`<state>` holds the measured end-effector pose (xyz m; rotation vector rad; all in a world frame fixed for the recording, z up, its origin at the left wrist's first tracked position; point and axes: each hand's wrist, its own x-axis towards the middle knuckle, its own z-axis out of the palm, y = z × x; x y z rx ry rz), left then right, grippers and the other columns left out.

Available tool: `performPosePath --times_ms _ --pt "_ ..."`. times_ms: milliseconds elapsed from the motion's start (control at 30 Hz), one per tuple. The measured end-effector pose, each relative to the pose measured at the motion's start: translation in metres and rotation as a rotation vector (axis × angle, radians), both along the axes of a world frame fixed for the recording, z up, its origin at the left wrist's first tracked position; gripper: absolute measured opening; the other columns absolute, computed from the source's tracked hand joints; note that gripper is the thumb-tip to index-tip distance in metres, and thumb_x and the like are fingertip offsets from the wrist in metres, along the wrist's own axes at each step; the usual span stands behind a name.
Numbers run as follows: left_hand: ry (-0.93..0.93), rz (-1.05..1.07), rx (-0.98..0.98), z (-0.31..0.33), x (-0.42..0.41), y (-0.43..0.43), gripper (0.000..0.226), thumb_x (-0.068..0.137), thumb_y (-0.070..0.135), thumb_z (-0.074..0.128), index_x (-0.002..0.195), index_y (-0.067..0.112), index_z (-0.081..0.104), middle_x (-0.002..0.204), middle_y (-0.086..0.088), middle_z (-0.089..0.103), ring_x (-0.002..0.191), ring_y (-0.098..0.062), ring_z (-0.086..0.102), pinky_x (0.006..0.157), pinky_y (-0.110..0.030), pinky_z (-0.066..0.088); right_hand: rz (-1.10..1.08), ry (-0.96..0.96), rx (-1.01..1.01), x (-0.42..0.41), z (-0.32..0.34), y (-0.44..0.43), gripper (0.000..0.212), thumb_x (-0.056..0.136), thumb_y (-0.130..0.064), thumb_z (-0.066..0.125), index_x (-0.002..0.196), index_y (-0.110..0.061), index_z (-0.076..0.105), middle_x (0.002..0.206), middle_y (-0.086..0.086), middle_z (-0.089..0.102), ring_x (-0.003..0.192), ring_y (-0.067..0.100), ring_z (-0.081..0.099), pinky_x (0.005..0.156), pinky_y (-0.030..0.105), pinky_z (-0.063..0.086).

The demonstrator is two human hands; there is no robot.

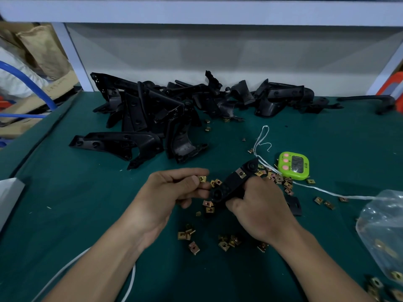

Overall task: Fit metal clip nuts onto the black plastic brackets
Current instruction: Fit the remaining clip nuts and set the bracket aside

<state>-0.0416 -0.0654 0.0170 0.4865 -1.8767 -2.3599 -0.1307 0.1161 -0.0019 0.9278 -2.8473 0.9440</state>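
My right hand (260,211) grips a black plastic bracket (234,184) held up over the green table, tilted from lower left to upper right. One brass clip nut (241,173) sits on the bracket near its upper end. My left hand (174,189) pinches a single brass clip nut (202,178) between thumb and forefinger, just left of the bracket's lower end. Another nut (216,182) lies between the pinched nut and the bracket. Several loose clip nuts (229,240) lie scattered on the mat under and around both hands.
A heap of black brackets (165,110) fills the back of the green table (87,203). A green timer (293,165) and white string (327,192) lie to the right. A clear bag of nuts (383,232) sits at the right edge, a white cable (130,277) at the front left.
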Motion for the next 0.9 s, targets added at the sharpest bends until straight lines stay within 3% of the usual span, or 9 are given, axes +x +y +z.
performPosePath --times_ms 133,200,300,433,700,867,900 --pt "0.012 -0.007 -0.031 0.001 0.000 0.002 0.027 0.085 0.035 0.064 0.085 0.015 0.082 0.080 -0.012 0.075 0.066 -0.018 0.069 0.052 -0.020 0.043 0.028 0.009 -0.015 0.003 0.002 -0.001 0.030 0.068 -0.037 0.057 0.054 -0.017 0.039 0.051 -0.003 0.044 0.061 0.025 0.036 0.058 0.038 0.029" --pt "0.007 -0.006 -0.085 0.000 0.000 0.002 0.032 0.085 0.040 0.064 0.082 0.013 0.081 0.071 -0.011 0.071 0.060 -0.019 0.064 0.054 -0.022 0.042 0.064 0.046 -0.027 0.005 0.003 -0.001 0.032 0.069 -0.033 0.057 0.055 -0.014 0.036 0.050 -0.003 0.044 0.058 0.024 0.032 0.051 0.026 0.026" --pt "0.014 -0.014 -0.112 -0.002 0.000 0.001 0.040 0.081 0.042 0.067 0.086 0.004 0.077 0.070 -0.009 0.071 0.060 -0.017 0.063 0.055 -0.021 0.042 0.107 0.102 -0.017 0.007 0.004 -0.002 0.034 0.070 -0.031 0.059 0.057 -0.009 0.036 0.049 -0.001 0.042 0.059 0.027 0.031 0.053 0.016 0.028" --pt "0.023 -0.084 -0.136 -0.001 0.002 0.001 0.020 0.073 0.030 0.074 0.088 0.020 0.083 0.080 -0.003 0.077 0.069 -0.007 0.068 0.057 -0.015 0.045 0.113 0.100 -0.011 0.007 0.005 -0.002 0.035 0.073 -0.025 0.066 0.058 -0.009 0.039 0.049 -0.004 0.043 0.056 0.025 0.032 0.049 0.021 0.024" --pt "0.020 -0.121 -0.154 -0.003 0.003 -0.002 0.027 0.063 0.023 0.078 0.090 0.022 0.084 0.080 -0.002 0.077 0.072 -0.003 0.066 0.061 -0.011 0.045 0.144 0.139 0.077 0.010 0.008 -0.003 0.034 0.079 -0.025 0.066 0.059 -0.011 0.041 0.053 -0.002 0.041 0.058 0.026 0.039 0.058 0.012 0.029" --pt "-0.014 -0.123 -0.135 -0.003 0.002 -0.002 0.034 0.058 0.021 0.085 0.092 0.020 0.084 0.082 -0.010 0.077 0.075 -0.011 0.069 0.068 -0.015 0.050 0.160 0.291 0.154 0.016 0.015 -0.003 0.058 0.065 -0.021 0.073 0.054 -0.025 0.016 0.050 -0.014 0.018 0.050 0.022 0.023 0.060 0.024 0.016" --pt "-0.025 -0.127 -0.145 -0.003 0.002 -0.002 0.037 0.057 0.015 0.089 0.093 0.021 0.084 0.083 -0.011 0.077 0.074 -0.012 0.069 0.069 -0.016 0.051 0.164 0.317 0.185 0.018 0.017 -0.004 0.062 0.060 -0.022 0.073 0.056 -0.027 0.011 0.049 -0.014 0.018 0.049 0.022 0.022 0.060 0.027 0.025"
